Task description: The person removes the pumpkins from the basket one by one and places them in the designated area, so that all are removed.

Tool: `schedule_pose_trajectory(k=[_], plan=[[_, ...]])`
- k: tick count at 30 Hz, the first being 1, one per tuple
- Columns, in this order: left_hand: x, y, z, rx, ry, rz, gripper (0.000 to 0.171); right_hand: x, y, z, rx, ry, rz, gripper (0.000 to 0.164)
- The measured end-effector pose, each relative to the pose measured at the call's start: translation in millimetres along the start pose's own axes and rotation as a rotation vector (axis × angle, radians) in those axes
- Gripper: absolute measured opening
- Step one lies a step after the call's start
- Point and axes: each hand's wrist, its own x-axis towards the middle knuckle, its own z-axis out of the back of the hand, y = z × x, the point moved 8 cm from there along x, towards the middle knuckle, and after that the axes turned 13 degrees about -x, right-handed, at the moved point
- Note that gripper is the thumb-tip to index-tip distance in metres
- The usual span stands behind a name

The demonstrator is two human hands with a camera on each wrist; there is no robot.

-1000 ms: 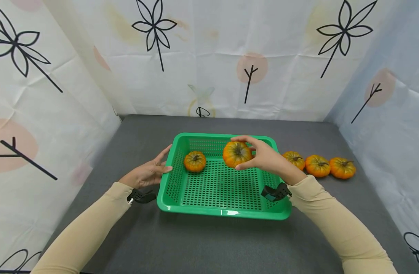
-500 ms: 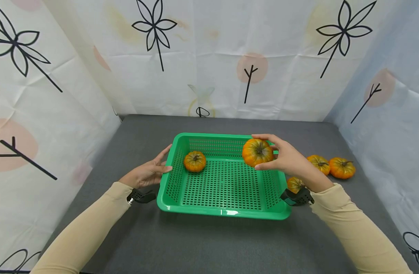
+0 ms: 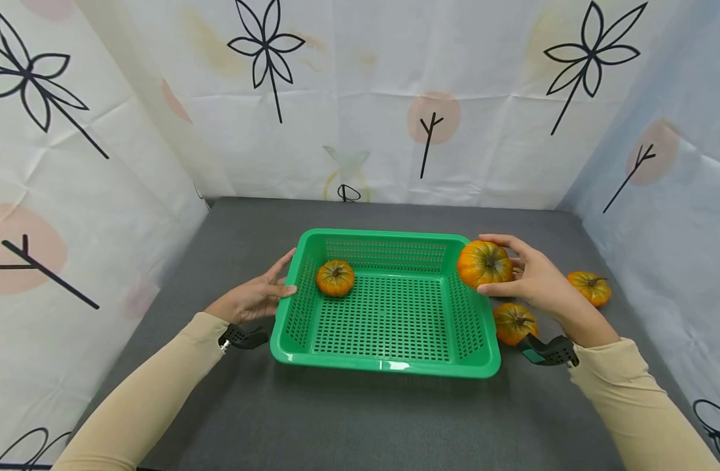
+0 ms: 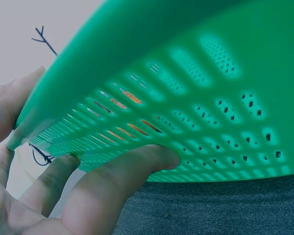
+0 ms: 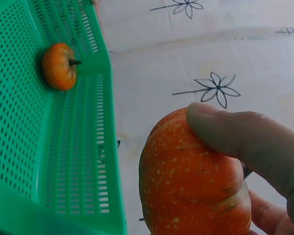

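Note:
My right hand (image 3: pixel 533 278) holds a small orange pumpkin (image 3: pixel 484 263) between thumb and fingers, raised beside the right end of the green plastic basket (image 3: pixel 389 368); in the head view it overlaps the rim. The right wrist view shows the held pumpkin (image 5: pixel 193 176) close up, thumb on its side. At the basket's left end my left hand (image 3: pixel 256 296) grips the rim, thumb at the edge and fingers against the slotted outer wall (image 4: pixel 220 117). Inside, toward the left, sits another small pumpkin (image 3: pixel 335 279).
On the grey table (image 3: pixel 360 425), one pumpkin (image 3: pixel 515 322) lies close to the basket's right side and another pumpkin (image 3: pixel 592 288) farther right. My right hand and forearm cover the place between them. A patterned white cloth (image 3: pixel 360 104) hangs behind and at both sides.
My right hand has moved right with its pumpkin, from above the basket to its right rim. A pumpkin beside the basket has come into sight, others behind the hand are now covered. Left hand unmoved.

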Motion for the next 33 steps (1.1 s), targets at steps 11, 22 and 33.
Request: schedule_pose_trajectory(k=[11,22,33], plan=[[1.0,2.3,1.6,-0.009,0.006,-0.003,0.091,-22.1,-28.9,9.9,0.046,-0.033,-0.064,0.084],[0.1,1.6,0.9,0.0,0.013,-0.006,0.092,-39.7,-58.8,9.3,0.06,-0.067,-0.098,0.087],[-1.2,1.1,-0.9,-0.02,0.023,0.002,0.091,-56.7,-91.6,7.3,0.059,-0.128,-0.149,0.088]])
